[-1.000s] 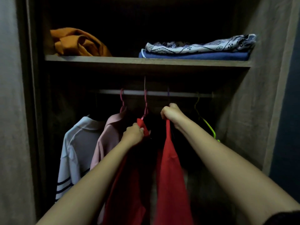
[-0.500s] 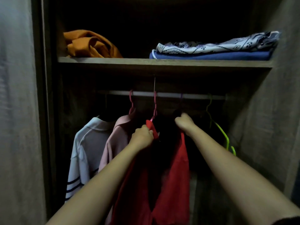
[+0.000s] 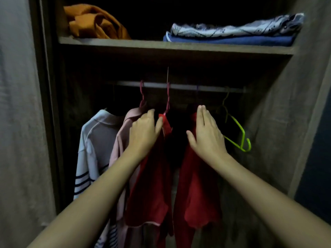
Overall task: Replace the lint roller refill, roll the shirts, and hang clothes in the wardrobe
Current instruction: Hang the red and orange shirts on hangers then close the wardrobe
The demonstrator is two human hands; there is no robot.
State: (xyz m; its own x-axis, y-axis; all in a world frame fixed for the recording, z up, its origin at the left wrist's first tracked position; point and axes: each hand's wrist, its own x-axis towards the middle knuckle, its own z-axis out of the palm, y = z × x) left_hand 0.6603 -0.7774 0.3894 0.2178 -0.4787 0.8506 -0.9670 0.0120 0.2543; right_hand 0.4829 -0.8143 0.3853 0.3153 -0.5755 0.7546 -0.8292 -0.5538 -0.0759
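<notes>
red garment (image 3: 195,185): matt cloth | green hanger (image 3: 240,135): glossy plastic | shelf (image 3: 161,46): matt wood grain | rail (image 3: 180,86): smooth metal

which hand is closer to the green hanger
Right. The right hand lies open against the red garment, just left of the green hanger; the left hand is farther left, beside the pink shirt.

Shelf (image 3: 179,48) caps rail (image 3: 180,86); white shirt (image 3: 96,140), pink shirt (image 3: 121,140), red garment (image 3: 193,185) crowd left and middle; bare green hanger (image 3: 240,133) occupies right end.
</notes>
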